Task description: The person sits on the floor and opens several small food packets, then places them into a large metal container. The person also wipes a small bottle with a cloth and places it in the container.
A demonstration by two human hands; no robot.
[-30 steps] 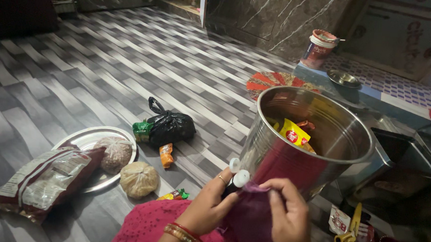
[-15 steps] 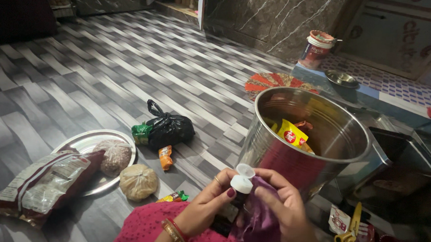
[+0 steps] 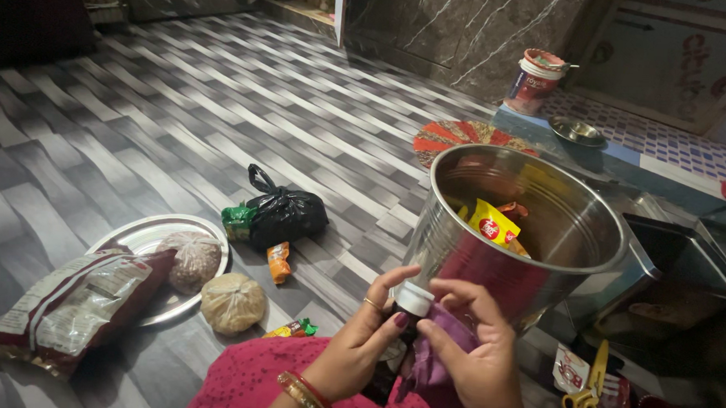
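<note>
While capped, bottle (image 3: 407, 312) between fingers (image 3: 392, 288)

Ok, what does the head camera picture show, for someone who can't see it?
Two hands hold a small dark bottle with a white cap: left hand grips it, right hand holds a purple cloth against it. Behind stands a steel pot with packets; food bags and a steel plate lie on the floor.

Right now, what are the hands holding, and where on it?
The left hand holds a small dark bottle by its neck; the right hand holds a purple cloth against its side.
</note>
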